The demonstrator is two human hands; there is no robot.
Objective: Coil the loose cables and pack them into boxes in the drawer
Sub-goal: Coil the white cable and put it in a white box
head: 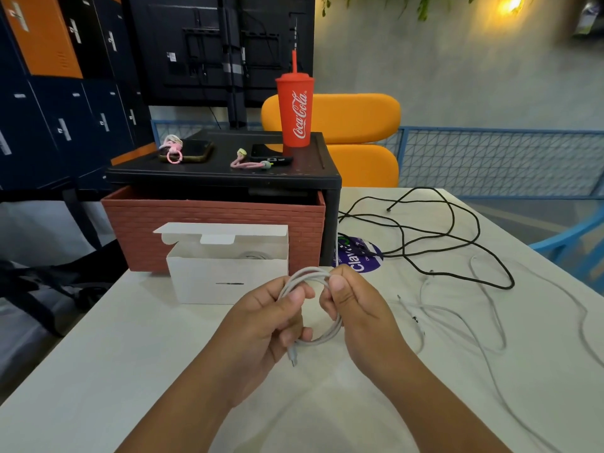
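Note:
A coiled white cable (pixel 322 338) hangs above the white table between both hands. My left hand (pixel 268 325) grips its left side, and a plug end sticks out below the fingers. My right hand (pixel 356 315) pinches the top right of the coil. Just behind stands an open white box (pixel 225 279) with its lid flap up and a coiled cable partly visible inside. Behind the box is the brick-patterned drawer (pixel 212 220), pulled out of a black stand (pixel 225 171). A loose black cable (pixel 425 230) and a loose white cable (pixel 457 322) sprawl on the table to the right.
On the black stand stand a red Coca-Cola cup (pixel 295 112), two phones and small pink cables (pixel 173 148). A purple sticker (pixel 358 259) lies by the stand. An orange chair (pixel 353 138) is behind the table. The table edge runs diagonally at left.

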